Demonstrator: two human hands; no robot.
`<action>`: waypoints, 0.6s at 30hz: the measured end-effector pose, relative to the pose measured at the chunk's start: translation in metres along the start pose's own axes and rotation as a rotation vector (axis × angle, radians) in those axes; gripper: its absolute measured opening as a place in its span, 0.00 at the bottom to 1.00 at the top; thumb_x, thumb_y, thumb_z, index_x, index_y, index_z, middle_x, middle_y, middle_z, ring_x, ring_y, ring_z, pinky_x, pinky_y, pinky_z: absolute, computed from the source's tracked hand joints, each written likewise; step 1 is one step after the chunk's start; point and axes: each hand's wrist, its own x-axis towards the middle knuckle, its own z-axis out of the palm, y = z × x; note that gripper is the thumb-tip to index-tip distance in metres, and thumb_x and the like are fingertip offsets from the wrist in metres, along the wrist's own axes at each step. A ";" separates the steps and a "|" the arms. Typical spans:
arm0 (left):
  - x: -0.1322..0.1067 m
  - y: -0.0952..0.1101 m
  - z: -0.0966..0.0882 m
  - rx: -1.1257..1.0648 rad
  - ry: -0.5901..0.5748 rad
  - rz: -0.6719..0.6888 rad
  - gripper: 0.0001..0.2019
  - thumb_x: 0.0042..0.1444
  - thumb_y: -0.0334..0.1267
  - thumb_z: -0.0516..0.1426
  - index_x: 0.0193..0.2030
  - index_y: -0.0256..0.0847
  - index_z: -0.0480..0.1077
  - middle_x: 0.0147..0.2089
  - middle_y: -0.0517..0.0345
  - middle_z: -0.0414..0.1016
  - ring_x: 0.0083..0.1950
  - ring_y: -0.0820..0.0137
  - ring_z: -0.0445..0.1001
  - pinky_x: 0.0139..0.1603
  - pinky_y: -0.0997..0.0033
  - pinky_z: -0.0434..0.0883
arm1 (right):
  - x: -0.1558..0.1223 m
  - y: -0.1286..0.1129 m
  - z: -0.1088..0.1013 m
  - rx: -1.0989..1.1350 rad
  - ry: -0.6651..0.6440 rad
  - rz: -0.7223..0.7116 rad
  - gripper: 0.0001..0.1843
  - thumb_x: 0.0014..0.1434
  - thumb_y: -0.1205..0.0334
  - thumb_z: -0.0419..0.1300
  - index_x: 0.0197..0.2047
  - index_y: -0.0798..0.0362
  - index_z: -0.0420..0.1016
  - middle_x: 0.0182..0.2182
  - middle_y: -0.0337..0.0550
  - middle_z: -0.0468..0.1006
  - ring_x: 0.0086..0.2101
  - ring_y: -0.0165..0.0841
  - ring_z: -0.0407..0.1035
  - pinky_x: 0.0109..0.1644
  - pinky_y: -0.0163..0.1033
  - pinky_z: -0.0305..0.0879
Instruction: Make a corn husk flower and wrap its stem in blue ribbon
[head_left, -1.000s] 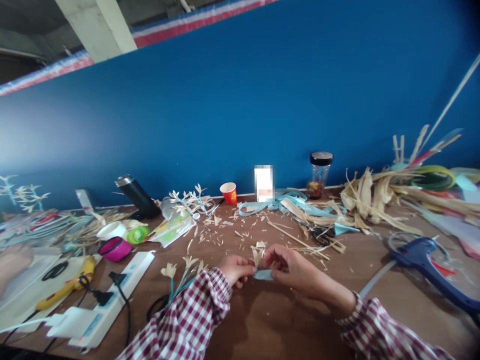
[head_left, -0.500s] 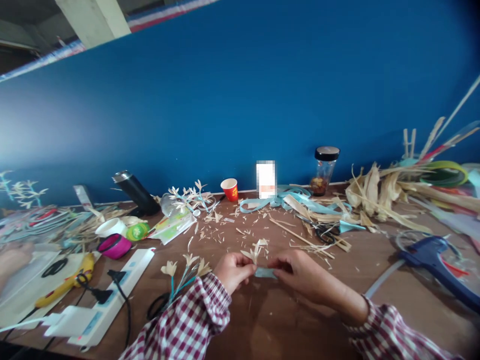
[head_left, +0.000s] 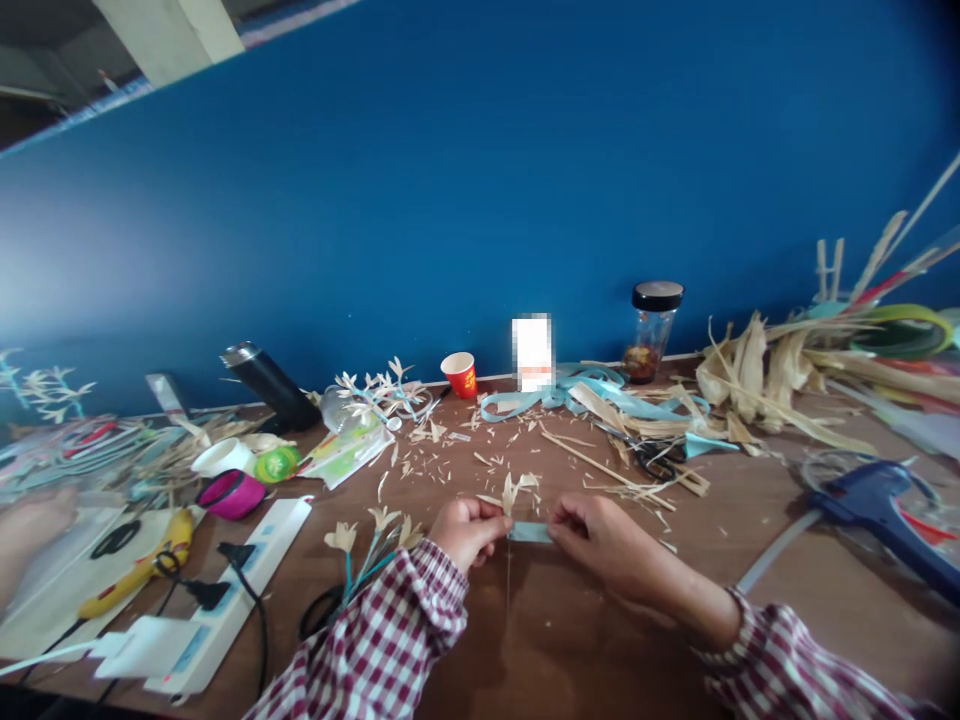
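My left hand is closed in a pinch on a small straw flower with pale petals pointing up. My right hand is closed too, pinching the other end of a short light-blue tape strip stretched between both hands at the flower's base. Both hands hover just above the brown table, near its front middle. Finished straw flowers on blue stems lie just left of my left sleeve.
Black scissors and straw scraps lie behind my hands. A blue glue gun sits at the right, dried husks behind it. A red cup, a jar, a black flask and a white power strip stand around. Another person's hand is at far left.
My hands have drawn slightly apart, so more of the blue tape strip shows between them. The view has tilted down a little.
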 end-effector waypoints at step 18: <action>0.006 -0.005 -0.001 -0.205 -0.080 -0.026 0.20 0.30 0.42 0.69 0.27 0.37 0.66 0.15 0.68 0.65 0.13 0.82 0.56 0.13 0.80 0.44 | -0.001 -0.003 0.003 -0.029 -0.027 0.028 0.06 0.50 0.69 0.55 0.24 0.53 0.69 0.18 0.37 0.69 0.21 0.28 0.59 0.22 0.32 0.50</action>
